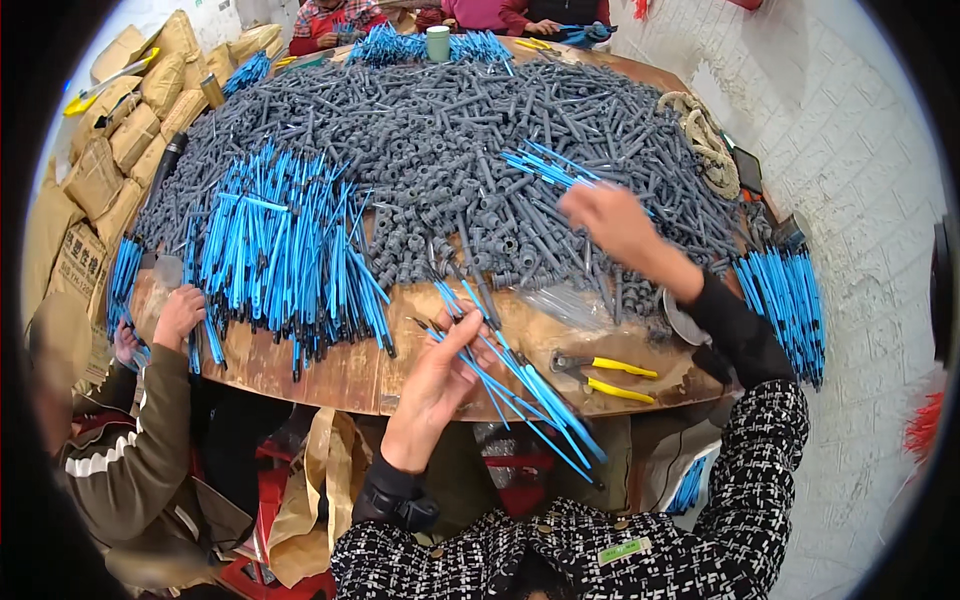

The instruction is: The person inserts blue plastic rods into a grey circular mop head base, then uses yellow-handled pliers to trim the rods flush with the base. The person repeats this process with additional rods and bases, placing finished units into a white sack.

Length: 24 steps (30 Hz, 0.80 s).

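Head view showed the left hand point(437, 375) with its grip closed on a fan of blue rods point(520, 385) over the near tabletop point(340, 370) edge. The right hand point(610, 222) reached into the grey fittings pile point(470, 170); I could not tell whether its grip held one. Best to pick one fitting cleanly. Yellow-handled pliers point(610, 378) lay right of the fan; open room was slim.

Left hand point(437, 375) near, raised upright from bent wrist, fingers closed in grip, forearm in dark cuff rising from below. Right hand point(612, 222) farther, reaching far-left, palm down, fingers curled, checked sleeve extended.
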### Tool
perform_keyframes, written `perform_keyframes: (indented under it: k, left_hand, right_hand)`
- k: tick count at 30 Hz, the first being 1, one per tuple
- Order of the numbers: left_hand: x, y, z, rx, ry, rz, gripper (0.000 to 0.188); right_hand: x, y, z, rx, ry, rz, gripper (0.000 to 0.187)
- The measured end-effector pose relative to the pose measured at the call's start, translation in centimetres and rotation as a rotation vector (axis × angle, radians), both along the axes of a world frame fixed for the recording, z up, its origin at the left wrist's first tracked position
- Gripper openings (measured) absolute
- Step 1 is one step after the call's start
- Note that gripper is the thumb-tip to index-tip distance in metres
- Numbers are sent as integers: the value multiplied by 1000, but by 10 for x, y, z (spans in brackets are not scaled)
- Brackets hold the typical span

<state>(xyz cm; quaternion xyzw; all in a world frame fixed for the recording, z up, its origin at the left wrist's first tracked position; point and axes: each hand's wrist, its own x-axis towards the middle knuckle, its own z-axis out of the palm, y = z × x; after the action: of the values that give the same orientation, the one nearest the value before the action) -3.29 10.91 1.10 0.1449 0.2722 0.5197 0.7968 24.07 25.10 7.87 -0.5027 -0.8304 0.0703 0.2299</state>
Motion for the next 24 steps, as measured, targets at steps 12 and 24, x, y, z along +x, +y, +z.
perform_keyframes:
  k: [12, 24]
  left_hand:
    - [-2, -7, 5, 46, -41, -51, 20]
    - [1, -7, -1, 168, 45, 80, 48]
  right_hand:
    - [47, 87, -3, 88, 138, -176, 26]
    - [50, -57, 50, -366, 936, -92, 27]
